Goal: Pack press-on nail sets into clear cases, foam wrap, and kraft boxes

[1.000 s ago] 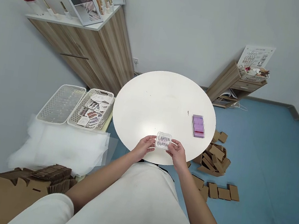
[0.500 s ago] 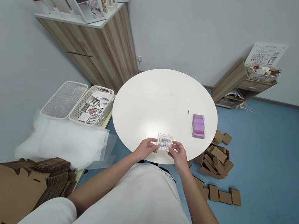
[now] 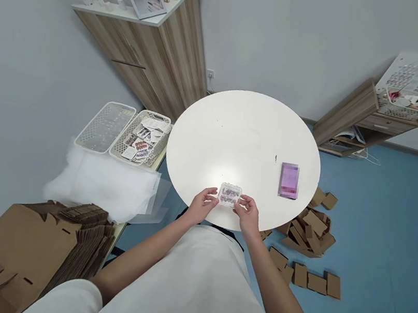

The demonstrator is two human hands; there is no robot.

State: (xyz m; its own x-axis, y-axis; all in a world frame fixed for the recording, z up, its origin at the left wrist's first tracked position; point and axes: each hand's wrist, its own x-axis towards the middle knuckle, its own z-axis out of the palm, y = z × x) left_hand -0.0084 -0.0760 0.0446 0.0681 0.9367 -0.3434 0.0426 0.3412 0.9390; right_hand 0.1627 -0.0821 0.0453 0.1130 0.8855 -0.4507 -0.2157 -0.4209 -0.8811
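A small clear plastic case [image 3: 230,195] with two rows of patterned press-on nails is held flat over the near edge of the round white table [image 3: 248,131]. My right hand [image 3: 248,213] grips its right side, thumb on the front corner and fingers along the edge. At the case's left side is my left hand [image 3: 201,205], its fingers apart and slightly off the case. The left thumb tip lies close to the lower left corner; whether it touches cannot be made out. Farther right on the table lies a purple, pixelated item [image 3: 289,180].
Left of the table stand a basket of nail cards [image 3: 143,139], a clear-filled basket [image 3: 105,128], white foam sheets [image 3: 106,183] and stacked flat cardboard [image 3: 43,241]. Small brown boxes [image 3: 311,229] lie on the floor at right. Behind are a wooden cabinet [image 3: 162,50] and a shelf unit [image 3: 350,120].
The fingers of my left hand have come slightly away from the case's left edge. My right hand keeps its grip. The whole view has shifted a little.
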